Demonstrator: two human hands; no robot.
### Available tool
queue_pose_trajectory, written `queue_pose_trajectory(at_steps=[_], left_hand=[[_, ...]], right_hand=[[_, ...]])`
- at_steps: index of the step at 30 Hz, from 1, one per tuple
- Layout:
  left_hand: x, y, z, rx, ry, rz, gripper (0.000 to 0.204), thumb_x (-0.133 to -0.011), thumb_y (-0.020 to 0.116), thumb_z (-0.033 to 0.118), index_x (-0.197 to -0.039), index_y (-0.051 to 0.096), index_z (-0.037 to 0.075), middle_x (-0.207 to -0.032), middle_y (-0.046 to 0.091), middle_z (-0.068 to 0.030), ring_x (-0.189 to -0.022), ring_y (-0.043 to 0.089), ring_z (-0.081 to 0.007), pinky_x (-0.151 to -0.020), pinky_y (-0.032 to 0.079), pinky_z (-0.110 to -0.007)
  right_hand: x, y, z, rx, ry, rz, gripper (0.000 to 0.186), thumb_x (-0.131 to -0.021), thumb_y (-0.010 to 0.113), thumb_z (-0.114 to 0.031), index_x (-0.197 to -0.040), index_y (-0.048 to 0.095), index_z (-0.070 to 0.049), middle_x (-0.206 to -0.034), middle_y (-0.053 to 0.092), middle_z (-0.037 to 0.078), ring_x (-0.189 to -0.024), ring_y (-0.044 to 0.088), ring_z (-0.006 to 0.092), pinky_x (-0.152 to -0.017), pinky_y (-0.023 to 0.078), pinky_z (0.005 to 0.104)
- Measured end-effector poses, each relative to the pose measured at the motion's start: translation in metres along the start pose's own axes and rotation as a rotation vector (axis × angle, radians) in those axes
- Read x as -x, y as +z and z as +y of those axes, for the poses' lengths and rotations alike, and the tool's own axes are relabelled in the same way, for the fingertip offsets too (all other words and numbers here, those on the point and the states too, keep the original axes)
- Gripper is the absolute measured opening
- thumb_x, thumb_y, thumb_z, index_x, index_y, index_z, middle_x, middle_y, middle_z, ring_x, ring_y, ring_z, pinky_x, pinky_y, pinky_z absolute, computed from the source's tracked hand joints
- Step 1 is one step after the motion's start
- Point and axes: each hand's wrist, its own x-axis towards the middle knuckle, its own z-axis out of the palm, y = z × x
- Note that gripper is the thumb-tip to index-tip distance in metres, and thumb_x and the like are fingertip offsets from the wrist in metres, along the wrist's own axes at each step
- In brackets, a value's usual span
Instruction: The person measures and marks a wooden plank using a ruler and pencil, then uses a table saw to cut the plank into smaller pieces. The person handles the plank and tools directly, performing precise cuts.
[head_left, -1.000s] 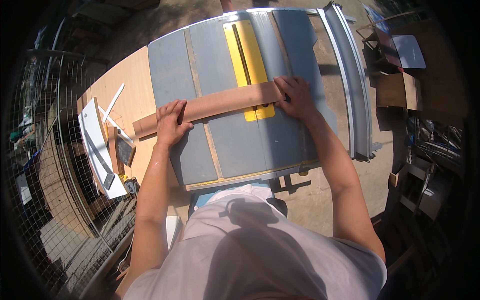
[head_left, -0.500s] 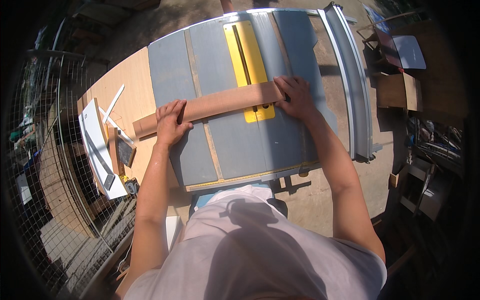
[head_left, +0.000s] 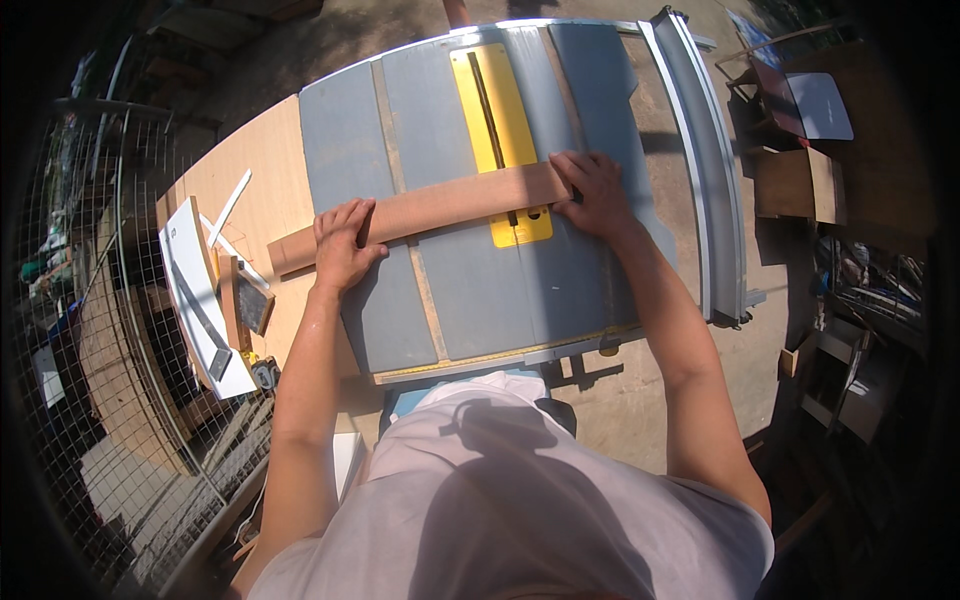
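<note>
A long reddish-brown wooden board (head_left: 455, 205) lies crosswise on the grey table saw top (head_left: 480, 290), slightly tilted, its right end higher in view. It crosses the yellow throat plate (head_left: 490, 105) with its dark slot; no raised blade can be made out. My left hand (head_left: 345, 245) grips the board left of its middle, fingers over the far edge and thumb along the near side. At the right end my right hand (head_left: 592, 192) is closed round the board. The board's left end reaches over a light plywood panel (head_left: 240, 150).
On the plywood lie a white board with a try square (head_left: 200, 300), a wooden block (head_left: 233, 300), white strips (head_left: 230, 208) and a yellow-black tape measure (head_left: 262, 373). A metal rip fence (head_left: 700, 170) spans the right side. Wire mesh (head_left: 90, 300) stands at left, wooden boxes (head_left: 800, 185) at right.
Almost nothing differs; the whole view has shifted very slightly. Both hands keep the same hold on the board.
</note>
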Motion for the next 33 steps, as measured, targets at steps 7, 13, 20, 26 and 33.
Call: queue_pose_trajectory(at_steps=[7, 13, 20, 26, 33], left_hand=[[-0.002, -0.001, 0.001, 0.0, -0.015, -0.007, 0.088, -0.063, 0.089, 0.028, -0.143, 0.057, 0.014, -0.143, 0.057, -0.0069, -0.132, 0.046, -0.0302, -0.116, 0.027, -0.043], [-0.004, -0.003, 0.001, 0.015, -0.008, -0.001, 0.087, -0.062, 0.089, 0.027, -0.142, 0.057, 0.014, -0.141, 0.058, -0.0071, -0.132, 0.047, -0.0299, -0.115, 0.029, -0.043], [-0.008, -0.001, 0.0, 0.012, -0.004, 0.009, 0.086, -0.061, 0.09, 0.025, -0.14, 0.058, 0.013, -0.14, 0.058, -0.0071, -0.131, 0.047, -0.0295, -0.115, 0.029, -0.043], [-0.009, -0.002, 0.0, 0.019, -0.02, 0.008, 0.085, -0.061, 0.09, 0.023, -0.14, 0.059, 0.013, -0.14, 0.058, -0.0067, -0.131, 0.047, -0.0292, -0.115, 0.029, -0.043], [-0.01, -0.003, 0.0, 0.02, -0.029, 0.006, 0.085, -0.061, 0.09, 0.023, -0.139, 0.06, 0.013, -0.141, 0.058, -0.0059, -0.132, 0.046, -0.0288, -0.116, 0.029, -0.042]], right_hand=[[-0.002, -0.001, 0.0, -0.004, 0.023, -0.026, 0.085, -0.066, 0.087, -0.032, -0.143, 0.055, -0.021, -0.141, 0.057, -0.001, -0.126, 0.049, 0.0321, -0.106, 0.036, 0.0503], [-0.005, -0.001, 0.0, -0.025, 0.031, -0.037, 0.086, -0.065, 0.088, -0.028, -0.144, 0.054, -0.02, -0.142, 0.057, -0.002, -0.127, 0.048, 0.032, -0.108, 0.035, 0.0499], [-0.008, -0.002, 0.001, -0.021, 0.02, -0.034, 0.087, -0.064, 0.088, -0.029, -0.144, 0.054, -0.02, -0.141, 0.057, -0.002, -0.126, 0.048, 0.032, -0.106, 0.036, 0.0496], [-0.009, -0.002, 0.002, -0.011, 0.015, -0.031, 0.086, -0.065, 0.088, -0.029, -0.143, 0.055, -0.019, -0.14, 0.058, -0.002, -0.125, 0.049, 0.0307, -0.106, 0.036, 0.049], [-0.011, -0.002, 0.001, -0.011, 0.019, -0.026, 0.086, -0.065, 0.088, -0.03, -0.144, 0.055, -0.02, -0.14, 0.058, -0.001, -0.125, 0.049, 0.0309, -0.106, 0.036, 0.049]])
